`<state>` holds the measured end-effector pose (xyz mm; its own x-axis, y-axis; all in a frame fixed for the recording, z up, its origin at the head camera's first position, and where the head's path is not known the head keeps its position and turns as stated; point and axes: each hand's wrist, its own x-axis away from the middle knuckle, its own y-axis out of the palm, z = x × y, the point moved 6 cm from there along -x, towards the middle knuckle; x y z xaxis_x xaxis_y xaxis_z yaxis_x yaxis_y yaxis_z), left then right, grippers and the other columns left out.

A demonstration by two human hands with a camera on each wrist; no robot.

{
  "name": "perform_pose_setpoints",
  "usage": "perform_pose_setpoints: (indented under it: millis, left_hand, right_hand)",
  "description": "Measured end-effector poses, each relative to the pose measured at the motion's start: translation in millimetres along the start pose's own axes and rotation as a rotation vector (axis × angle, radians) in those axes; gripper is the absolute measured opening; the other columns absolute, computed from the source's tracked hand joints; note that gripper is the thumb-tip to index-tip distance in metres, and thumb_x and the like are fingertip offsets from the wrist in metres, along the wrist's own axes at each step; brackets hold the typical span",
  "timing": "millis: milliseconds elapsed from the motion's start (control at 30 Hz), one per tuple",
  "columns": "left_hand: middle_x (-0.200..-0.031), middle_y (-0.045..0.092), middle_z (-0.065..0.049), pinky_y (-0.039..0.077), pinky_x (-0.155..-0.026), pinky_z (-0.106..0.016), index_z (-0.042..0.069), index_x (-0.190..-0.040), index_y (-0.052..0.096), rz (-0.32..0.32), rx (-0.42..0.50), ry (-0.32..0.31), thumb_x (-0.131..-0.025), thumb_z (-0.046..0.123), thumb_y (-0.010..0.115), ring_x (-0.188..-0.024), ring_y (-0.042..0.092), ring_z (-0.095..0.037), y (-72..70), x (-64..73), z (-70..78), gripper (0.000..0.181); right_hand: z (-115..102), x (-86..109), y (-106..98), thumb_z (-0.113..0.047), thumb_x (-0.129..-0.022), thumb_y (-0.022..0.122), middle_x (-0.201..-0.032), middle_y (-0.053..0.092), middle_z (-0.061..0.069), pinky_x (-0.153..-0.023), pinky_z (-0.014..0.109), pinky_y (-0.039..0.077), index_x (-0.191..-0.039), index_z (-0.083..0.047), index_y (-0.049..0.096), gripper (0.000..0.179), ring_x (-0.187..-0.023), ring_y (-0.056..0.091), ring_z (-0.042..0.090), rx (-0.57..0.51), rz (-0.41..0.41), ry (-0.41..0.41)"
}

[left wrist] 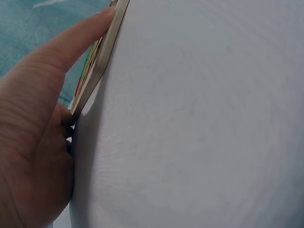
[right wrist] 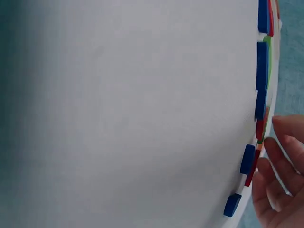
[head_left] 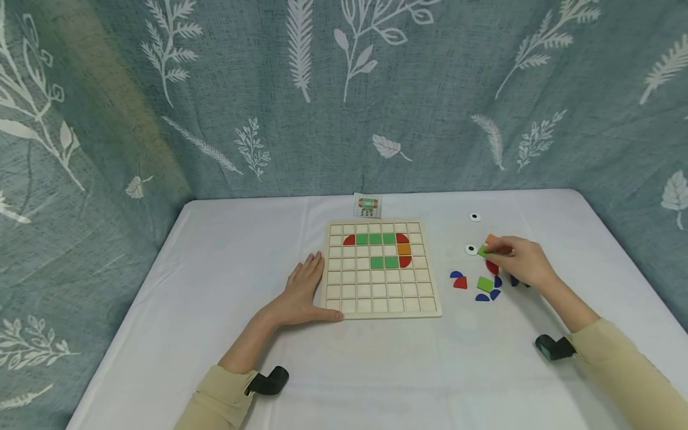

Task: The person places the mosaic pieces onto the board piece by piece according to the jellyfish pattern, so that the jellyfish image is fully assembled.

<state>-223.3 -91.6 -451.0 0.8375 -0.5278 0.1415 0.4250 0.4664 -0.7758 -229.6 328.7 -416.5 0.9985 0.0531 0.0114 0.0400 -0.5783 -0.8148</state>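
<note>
Head view suggests the picking step: right hand [head_left: 521, 260] pinches a green tile [head_left: 482, 251] at three o'clock of the board [head_left: 378, 277]; left hand [head_left: 302, 297], fingers straight, rests at its nine o'clock. Careful lifting seems needed next.

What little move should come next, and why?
Probably the right hand should carry the green piece to the board, left of the lower green pair: the upper green row has three, the lower only two.
</note>
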Motion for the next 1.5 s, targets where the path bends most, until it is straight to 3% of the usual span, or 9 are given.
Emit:
perform_pose_setpoints:
  millis: [100, 400, 667, 833, 1100, 1300, 1500]
  left_hand:
    - [-0.161, -0.002, -0.02, -0.004, -0.117, -0.049, -0.006, -0.153, 0.002, 0.001, 0.001, 0.002, -0.071, 0.056, 0.08, -0.148, -0.007, -0.031, -0.4, 0.1, 0.6, 0.129]
    - [-0.161, -0.001, -0.02, -0.003, -0.117, -0.05, -0.007, -0.153, 0.003, 0.002, 0.006, 0.005, -0.072, 0.054, 0.08, -0.148, -0.006, -0.031, -2.0, 1.4, 3.2, 0.128]
    - [-0.162, -0.003, -0.018, -0.005, -0.117, -0.048, -0.005, -0.153, 0.002, -0.012, -0.001, -0.012, -0.071, 0.056, 0.08, -0.148, -0.008, -0.029, -2.4, 1.6, 2.6, 0.129]
    - [-0.161, -0.002, -0.019, -0.004, -0.117, -0.049, -0.006, -0.153, 0.003, -0.003, 0.009, -0.003, -0.071, 0.055, 0.08, -0.148, -0.008, -0.029, -3.8, 1.9, 3.3, 0.128]
    - [-0.161, -0.002, -0.02, -0.003, -0.117, -0.05, -0.006, -0.153, 0.002, -0.005, -0.005, -0.004, -0.072, 0.055, 0.079, -0.148, -0.007, -0.031, -2.9, 1.7, 2.4, 0.128]
    - [-0.161, -0.002, -0.02, -0.004, -0.117, -0.05, -0.006, -0.153, 0.002, -0.005, -0.002, 0.003, -0.073, 0.054, 0.079, -0.148, -0.008, -0.031, -3.7, 1.3, 2.2, 0.127]
    - [-0.162, -0.002, -0.017, -0.004, -0.117, -0.048, -0.004, -0.154, 0.001, -0.015, -0.029, -0.001, -0.073, 0.057, 0.078, -0.148, -0.008, -0.027, -2.7, 0.9, -0.3, 0.127]
  right_hand:
    - [4, -1.9, 1, -0.021, -0.093, 0.068, -0.105, 0.066, 0.02, -0.07, 0.036, 0.05, -0.109, 0.0, 0.068, 0.027, -0.091, 0.057, 0.031, 0.001, -0.012, 0.04]
    - [-3, -7.0, 9, -0.018, -0.09, 0.07, -0.113, 0.062, 0.023, -0.088, 0.051, 0.046, -0.108, -0.001, 0.067, 0.025, -0.101, 0.054, 0.035, 0.002, -0.034, 0.037]
    - [-15, -7.6, 11, -0.019, -0.088, 0.073, -0.099, 0.066, 0.015, -0.062, 0.032, 0.049, -0.106, -0.003, 0.068, 0.025, -0.083, 0.055, 0.027, -0.004, 0.0, 0.007]
    - [-43, -14.6, 29, -0.023, -0.088, 0.074, -0.101, 0.069, 0.009, -0.064, 0.031, 0.049, -0.104, -0.007, 0.069, 0.024, -0.089, 0.058, 0.025, -0.074, -0.039, -0.053]
    - [-117, -29.9, 79, -0.022, -0.085, 0.078, -0.092, 0.068, -0.001, -0.071, 0.032, 0.05, -0.097, -0.013, 0.071, 0.016, -0.084, 0.059, 0.016, -0.173, -0.148, -0.234]
    - [-161, -43.2, 111, -0.018, -0.085, 0.078, -0.088, 0.068, -0.006, -0.071, 0.031, 0.05, -0.092, -0.015, 0.071, 0.01, -0.078, 0.06, 0.011, -0.137, -0.226, -0.429]
    - [-180, -50.4, 125, -0.016, -0.086, 0.076, -0.091, 0.068, -0.004, -0.076, 0.029, 0.05, -0.091, -0.015, 0.072, 0.006, -0.086, 0.062, 0.014, -0.086, -0.24, -0.513]
